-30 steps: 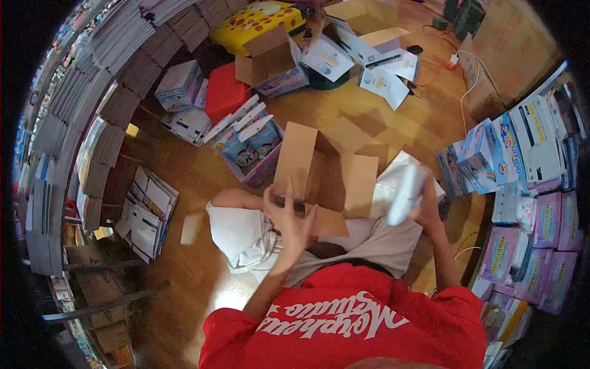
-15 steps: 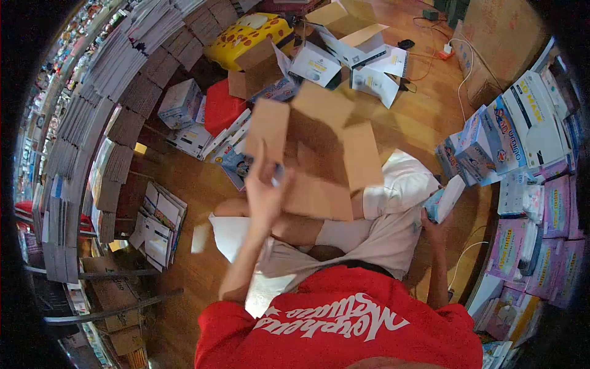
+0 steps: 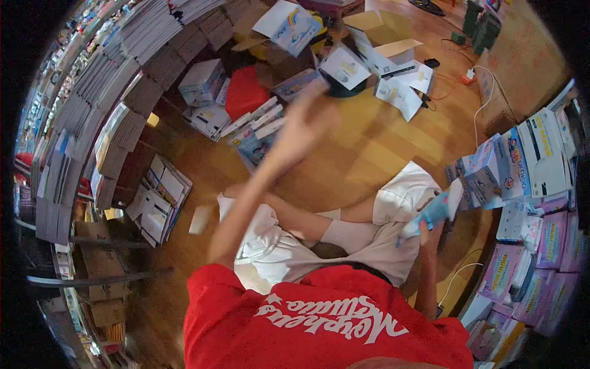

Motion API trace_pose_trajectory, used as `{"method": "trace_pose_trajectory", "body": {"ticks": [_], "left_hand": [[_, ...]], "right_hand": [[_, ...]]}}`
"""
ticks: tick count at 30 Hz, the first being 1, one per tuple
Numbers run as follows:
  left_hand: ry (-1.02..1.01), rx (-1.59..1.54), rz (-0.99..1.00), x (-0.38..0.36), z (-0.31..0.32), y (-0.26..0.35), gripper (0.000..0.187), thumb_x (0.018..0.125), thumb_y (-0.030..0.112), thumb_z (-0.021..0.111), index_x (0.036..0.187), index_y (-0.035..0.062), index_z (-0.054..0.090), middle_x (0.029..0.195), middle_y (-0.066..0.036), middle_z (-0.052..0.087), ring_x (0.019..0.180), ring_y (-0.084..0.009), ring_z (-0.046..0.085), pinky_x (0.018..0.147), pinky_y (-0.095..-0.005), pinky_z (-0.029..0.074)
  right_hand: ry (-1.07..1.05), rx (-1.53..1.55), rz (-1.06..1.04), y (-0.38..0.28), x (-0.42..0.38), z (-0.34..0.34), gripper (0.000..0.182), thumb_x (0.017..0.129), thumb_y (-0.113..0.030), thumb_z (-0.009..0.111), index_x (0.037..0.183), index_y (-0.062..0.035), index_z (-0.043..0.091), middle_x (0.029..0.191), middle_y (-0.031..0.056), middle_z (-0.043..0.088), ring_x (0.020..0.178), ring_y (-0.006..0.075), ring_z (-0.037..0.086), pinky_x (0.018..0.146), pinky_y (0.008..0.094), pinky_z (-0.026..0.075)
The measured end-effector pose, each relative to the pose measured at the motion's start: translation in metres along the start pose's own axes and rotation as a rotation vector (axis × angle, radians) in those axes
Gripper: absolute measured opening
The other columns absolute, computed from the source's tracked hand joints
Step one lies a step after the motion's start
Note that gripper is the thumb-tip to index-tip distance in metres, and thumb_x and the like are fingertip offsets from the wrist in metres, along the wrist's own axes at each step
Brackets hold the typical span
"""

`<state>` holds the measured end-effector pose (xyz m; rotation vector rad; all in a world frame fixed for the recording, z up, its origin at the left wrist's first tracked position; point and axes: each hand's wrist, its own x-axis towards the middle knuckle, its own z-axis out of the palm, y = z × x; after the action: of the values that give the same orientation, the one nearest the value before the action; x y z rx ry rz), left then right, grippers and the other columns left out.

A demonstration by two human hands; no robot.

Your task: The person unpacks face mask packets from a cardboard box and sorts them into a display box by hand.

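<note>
My left hand is stretched forward over the floor and smeared by motion. In my right hand, beside my right knee, is a small light-blue and white box, tilted upward and slightly blurred. Ahead of my left hand, near the top, is a white printed carton with a rainbow design and brown cardboard behind it. A red box and a row of thin white-edged boxes lie to the left of my left hand.
Open cartons with white printed flaps lie ahead. Boxed goods and pink-purple packs are stacked at the right. Tall stacks of flat cardboard line the left. A white cable runs by a large brown box.
The open cardboard box over my lap is gone from there, and a rainbow-printed carton now shows at the top. My left hand has reached forward. The blue-and-white box has turned in my right hand.
</note>
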<state>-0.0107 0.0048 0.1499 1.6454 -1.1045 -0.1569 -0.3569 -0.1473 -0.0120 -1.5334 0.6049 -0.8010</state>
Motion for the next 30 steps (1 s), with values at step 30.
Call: {"method": "trace_pose_trajectory", "body": {"ticks": [30], "left_hand": [[0.254, 0.216, -0.476, -0.131, -0.180, -0.224, 0.121, 0.065, 0.037, 0.082, 0.144, -0.0041, 0.000, 0.147, -0.027, 0.021, 0.138, -0.0316, 0.022, 0.113, -0.0353, 0.019]], "right_hand": [[-0.992, -0.578, -0.642, -0.128, 0.167, 0.309, 0.027, 0.078, -0.008, 0.066, 0.104, 0.0001, 0.061, 0.090, 0.0235, 0.062, 0.085, 0.0399, 0.059, 0.072, 0.0389, 0.047]]}}
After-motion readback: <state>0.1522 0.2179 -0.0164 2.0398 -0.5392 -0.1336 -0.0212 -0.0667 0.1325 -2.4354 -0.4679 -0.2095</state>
